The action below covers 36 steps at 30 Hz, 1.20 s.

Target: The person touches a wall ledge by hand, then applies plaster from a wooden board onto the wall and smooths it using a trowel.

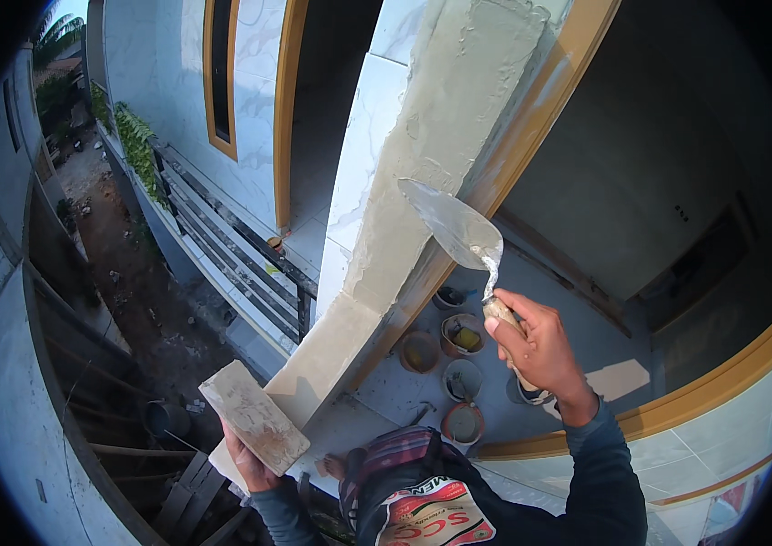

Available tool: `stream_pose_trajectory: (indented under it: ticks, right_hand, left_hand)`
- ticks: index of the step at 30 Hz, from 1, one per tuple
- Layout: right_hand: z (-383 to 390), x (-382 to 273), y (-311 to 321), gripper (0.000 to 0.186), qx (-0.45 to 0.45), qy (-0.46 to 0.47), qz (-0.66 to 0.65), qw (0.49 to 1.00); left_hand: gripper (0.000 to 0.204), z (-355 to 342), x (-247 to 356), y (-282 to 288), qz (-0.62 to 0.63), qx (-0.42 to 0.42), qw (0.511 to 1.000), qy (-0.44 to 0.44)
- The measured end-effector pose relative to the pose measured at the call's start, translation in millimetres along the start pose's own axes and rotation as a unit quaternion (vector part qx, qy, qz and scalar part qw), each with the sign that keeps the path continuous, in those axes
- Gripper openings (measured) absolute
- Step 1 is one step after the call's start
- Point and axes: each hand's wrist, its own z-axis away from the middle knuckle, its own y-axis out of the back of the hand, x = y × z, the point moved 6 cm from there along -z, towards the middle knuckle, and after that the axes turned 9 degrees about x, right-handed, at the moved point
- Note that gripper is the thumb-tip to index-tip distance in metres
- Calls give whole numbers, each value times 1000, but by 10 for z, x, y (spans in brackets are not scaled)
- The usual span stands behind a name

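Note:
My right hand [536, 341] is closed round the wooden handle of a pointed trowel [454, 227]. The trowel's metal blade lies against or just above a strip of wet grey mortar [436, 136] beside an orange-brown frame; contact cannot be told. At the lower left my left hand [249, 460] grips a pale, mortar-stained plastering float [254, 414], whose thick rectangular upper piece hides most of the fingers. The float is next to the lower, smoother stretch of the strip [327, 350].
Several buckets [463, 334] stand on the floor below, beyond the orange-brown frame [531, 123]. A dark slatted railing [231, 246] runs along the left, with a drop to a dirt passage [108, 218]. White marbled tiles [377, 118] border the mortar strip.

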Motion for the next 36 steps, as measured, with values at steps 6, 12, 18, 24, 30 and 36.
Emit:
stream_pose_trajectory:
  ticks: [6,12,18,24,30,36]
  right_hand:
    - [-155,-288,120,42,15,-11,-126,992]
    - [236,866,-802,32,-161,-193,-118,961]
    - [828,1574,-1151,41,-169,-99,-128,972]
    - [1198,1809,-814,50,-127,-28,-133,983]
    - [1254,2122,-773,37,-192,-169,-395,882]
    - [1270,2117,-1255,41,-268,-378,-615,638]
  left_hand:
    - [54,45,8,22,7,13,1000,3]
    - [54,30,33,13,-9,17,1000,3]
    - [51,-3,190,156,-94,60,993,-27]
    - [47,6,358,90,-189,104,974,-71]
    - [47,68,427,-18,-284,89,938,-180]
    - [45,238,364,-208,-293,72,937,-177]
